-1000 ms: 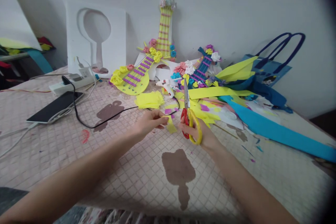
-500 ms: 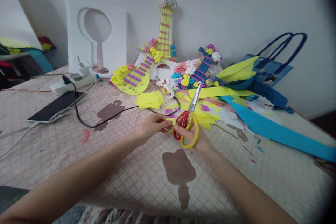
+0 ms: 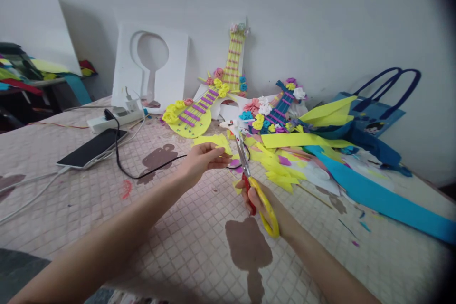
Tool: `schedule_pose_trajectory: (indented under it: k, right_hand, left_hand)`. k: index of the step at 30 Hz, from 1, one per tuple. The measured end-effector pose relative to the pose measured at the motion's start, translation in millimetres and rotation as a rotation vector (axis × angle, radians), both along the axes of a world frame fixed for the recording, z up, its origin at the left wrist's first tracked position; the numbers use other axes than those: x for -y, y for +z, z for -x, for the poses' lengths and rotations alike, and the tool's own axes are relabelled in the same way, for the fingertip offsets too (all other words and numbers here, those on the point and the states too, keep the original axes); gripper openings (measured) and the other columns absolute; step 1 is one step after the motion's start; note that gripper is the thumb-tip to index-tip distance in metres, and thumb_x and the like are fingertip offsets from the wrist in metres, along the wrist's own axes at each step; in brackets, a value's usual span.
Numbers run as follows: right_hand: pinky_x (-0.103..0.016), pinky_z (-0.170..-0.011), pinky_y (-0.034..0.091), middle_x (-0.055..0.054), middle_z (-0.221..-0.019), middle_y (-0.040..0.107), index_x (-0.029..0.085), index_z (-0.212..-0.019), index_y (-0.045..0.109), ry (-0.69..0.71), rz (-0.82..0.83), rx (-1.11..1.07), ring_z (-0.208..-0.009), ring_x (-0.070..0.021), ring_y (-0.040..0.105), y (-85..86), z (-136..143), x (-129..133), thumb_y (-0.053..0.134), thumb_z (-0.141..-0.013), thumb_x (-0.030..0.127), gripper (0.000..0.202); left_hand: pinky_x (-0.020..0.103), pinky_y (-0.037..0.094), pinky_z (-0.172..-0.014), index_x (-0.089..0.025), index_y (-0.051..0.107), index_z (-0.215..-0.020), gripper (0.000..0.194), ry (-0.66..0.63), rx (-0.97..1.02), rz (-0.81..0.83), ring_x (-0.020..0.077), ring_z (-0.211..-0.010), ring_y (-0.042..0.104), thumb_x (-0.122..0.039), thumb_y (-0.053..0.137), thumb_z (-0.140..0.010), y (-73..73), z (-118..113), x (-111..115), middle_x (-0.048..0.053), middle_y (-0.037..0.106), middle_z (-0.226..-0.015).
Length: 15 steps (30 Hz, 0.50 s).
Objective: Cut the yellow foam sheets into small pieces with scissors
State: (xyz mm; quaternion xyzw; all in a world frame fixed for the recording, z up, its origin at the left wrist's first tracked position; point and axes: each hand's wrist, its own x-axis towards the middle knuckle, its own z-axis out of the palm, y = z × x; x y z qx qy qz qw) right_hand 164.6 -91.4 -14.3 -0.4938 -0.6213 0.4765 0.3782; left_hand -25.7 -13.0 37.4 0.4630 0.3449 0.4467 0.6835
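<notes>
Your left hand (image 3: pixel 201 159) pinches a small yellow foam scrap (image 3: pixel 228 156) at its fingertips, held just above the checked beige tablecloth (image 3: pixel 185 228); keep that pinch firm and the scrap taut; the red-and-yellow-handled scissors (image 3: pixel 253 185), gripped through the loops by your right hand (image 3: pixel 265 204), point their blades up beside it; feed the scrap deep into the blades, fingertips clear; mind the black cable (image 3: pixel 149 168) nearby.
</notes>
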Motion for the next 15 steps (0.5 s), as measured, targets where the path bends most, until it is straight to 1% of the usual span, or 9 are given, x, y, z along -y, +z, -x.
schedule_pose_trajectory:
  k: [5,7,10,12,15]
  right_hand:
    - [-0.023,-0.048,0.035,0.006,-0.060,0.039,0.020,-0.094,0.050,0.034,0.058,0.015,-0.049,-0.0092,0.038,14.3,4,8,0.045,-0.082,0.056,0.038]
    - [-0.024,-0.051,0.036,0.005,-0.061,0.040,0.021,-0.089,0.050,0.052,0.048,0.041,-0.052,-0.0098,0.039,21.5,7,11,0.048,-0.081,0.053,0.033]
    - [-0.024,-0.051,0.037,0.005,-0.063,0.042,0.020,-0.089,0.050,0.053,0.058,0.116,-0.053,-0.0101,0.040,29.8,12,13,0.052,-0.080,0.051,0.032]
    - [-0.024,-0.051,0.037,0.004,-0.063,0.043,0.020,-0.090,0.051,0.041,0.057,0.156,-0.053,-0.0102,0.040,31.8,13,14,0.053,-0.079,0.050,0.033]
    - [-0.024,-0.050,0.037,0.004,-0.063,0.044,0.020,-0.091,0.052,0.035,0.045,0.159,-0.052,-0.0101,0.039,29.9,13,14,0.050,-0.080,0.052,0.034]
  left_hand:
    - [0.031,0.052,-0.073,-0.013,0.052,-0.070,0.019,0.068,0.033,-0.034,0.0170,-0.072,0.067,-0.026,0.066,-0.072,7.5,1,3,0.008,0.070,-0.075]
    - [0.031,0.052,-0.072,-0.014,0.051,-0.070,0.018,0.084,0.031,-0.038,0.0166,-0.070,0.067,-0.025,0.065,-0.072,8.1,0,3,0.007,0.069,-0.073]
    - [0.032,0.052,-0.071,-0.013,0.052,-0.071,0.016,0.085,0.022,-0.035,0.0150,-0.066,0.066,-0.024,0.064,-0.073,7.1,-1,4,0.006,0.068,-0.068]
    - [0.032,0.052,-0.071,-0.013,0.052,-0.071,0.015,0.083,0.018,-0.033,0.0141,-0.064,0.065,-0.023,0.064,-0.073,6.3,-1,4,0.005,0.068,-0.067]
    - [0.032,0.052,-0.071,-0.013,0.052,-0.070,0.016,0.073,0.008,-0.038,0.0138,-0.063,0.065,-0.023,0.064,-0.073,5.9,-1,5,0.005,0.067,-0.066]
